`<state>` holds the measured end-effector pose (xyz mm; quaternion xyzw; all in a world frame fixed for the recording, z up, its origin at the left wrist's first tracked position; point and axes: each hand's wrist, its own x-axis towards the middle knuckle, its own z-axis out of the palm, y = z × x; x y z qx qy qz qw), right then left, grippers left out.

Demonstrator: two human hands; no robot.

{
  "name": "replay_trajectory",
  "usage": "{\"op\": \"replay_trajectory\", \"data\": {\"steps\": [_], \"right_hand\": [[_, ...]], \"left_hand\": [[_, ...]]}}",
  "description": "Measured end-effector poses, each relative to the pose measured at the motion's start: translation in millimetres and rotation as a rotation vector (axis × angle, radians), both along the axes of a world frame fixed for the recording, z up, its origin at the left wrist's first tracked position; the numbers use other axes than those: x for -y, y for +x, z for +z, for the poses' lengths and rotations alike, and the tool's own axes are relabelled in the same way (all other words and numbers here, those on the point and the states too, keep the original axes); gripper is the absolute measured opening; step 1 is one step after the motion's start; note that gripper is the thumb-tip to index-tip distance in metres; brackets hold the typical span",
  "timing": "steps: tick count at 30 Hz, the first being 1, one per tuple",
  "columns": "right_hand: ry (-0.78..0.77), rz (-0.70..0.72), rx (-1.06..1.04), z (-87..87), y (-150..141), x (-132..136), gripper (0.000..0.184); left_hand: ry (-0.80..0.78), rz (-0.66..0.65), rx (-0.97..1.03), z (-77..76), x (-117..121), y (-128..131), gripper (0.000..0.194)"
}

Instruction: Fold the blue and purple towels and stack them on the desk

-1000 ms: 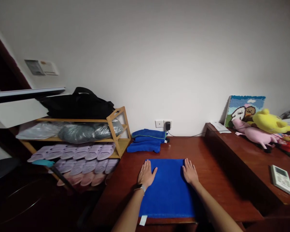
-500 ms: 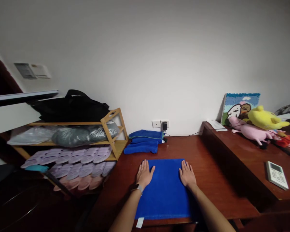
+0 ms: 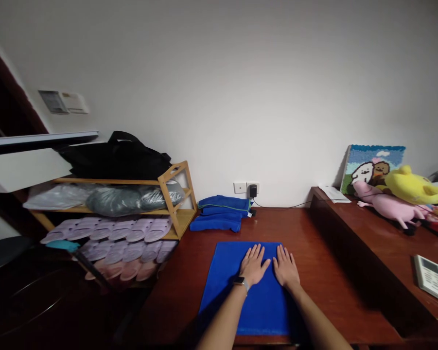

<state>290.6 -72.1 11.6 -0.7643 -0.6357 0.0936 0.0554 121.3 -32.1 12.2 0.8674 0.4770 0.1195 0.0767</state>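
A blue towel (image 3: 264,311) lies spread flat on the reddish-brown wooden table (image 3: 335,291), reaching down to the front edge. My left hand (image 3: 254,265) rests palm down on its upper middle, fingers stretched out and thumb apart; a watch is on that wrist. Flat at the towel's upper right edge is my right hand (image 3: 286,266), its fingers pointing away from me. Neither hand grips anything. Farther back, near the wall, several folded blue towels (image 3: 219,214) lie together.
On the left stands a wooden rack (image 3: 184,221) with lilac slippers (image 3: 156,228) and a black bag (image 3: 116,158). A raised wooden ledge on the right bears a white remote-like device (image 3: 433,277), plush toys (image 3: 390,206) and a dog picture (image 3: 374,165). A charger (image 3: 253,190) sits in the wall socket.
My left hand has moved right, from the towel's left edge to its upper middle. My right hand stays near the right edge. The view has turned slightly left.
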Motion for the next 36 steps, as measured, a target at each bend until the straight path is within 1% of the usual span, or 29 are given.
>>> {"op": "replay_trajectory", "data": {"steps": [3, 6, 9, 12, 17, 21, 25, 29, 32, 36], "right_hand": [[0.012, -0.001, -0.004, -2.2, 1, 0, 0.07], [0.016, 0.002, -0.005, -3.4, 1, 0, 0.07], [0.007, 0.0, 0.004, -2.9, 1, 0, 0.07], [-0.005, -0.005, 0.021, -0.8, -1, 1, 0.07], [-0.057, -0.035, 0.037, 6.9, -5, -5, 0.069], [-0.025, -0.016, 0.03, 12.2, -1, -14, 0.067], [-0.02, -0.031, 0.004, 9.3, 7, -18, 0.067], [0.003, -0.033, -0.013, 5.0, 9, -16, 0.067], [0.051, 0.011, -0.005, 4.8, 8, -16, 0.066], [0.022, 0.044, -0.038, 5.1, 8, -16, 0.067]], "left_hand": [[-0.032, 0.087, -0.043, 4.7, -10, -30, 0.077], [-0.058, 0.186, -0.084, 10.3, -22, -73, 0.081], [-0.047, 0.27, -0.11, 12.2, -30, -112, 0.083], [-0.012, 0.313, -0.116, 9.5, -33, -130, 0.082], [0.036, 0.322, -0.095, 1.9, -34, -130, 0.079], [0.035, 0.324, -0.098, -0.1, -36, -129, 0.081], [0.01, 0.318, -0.11, 2.1, -37, -131, 0.083], [-0.002, 0.327, -0.115, 4.1, -37, -130, 0.085], [0.0, 0.336, -0.11, 4.1, -37, -130, 0.085], [-0.009, 0.33, -0.123, 3.3, -39, -131, 0.083]]}}
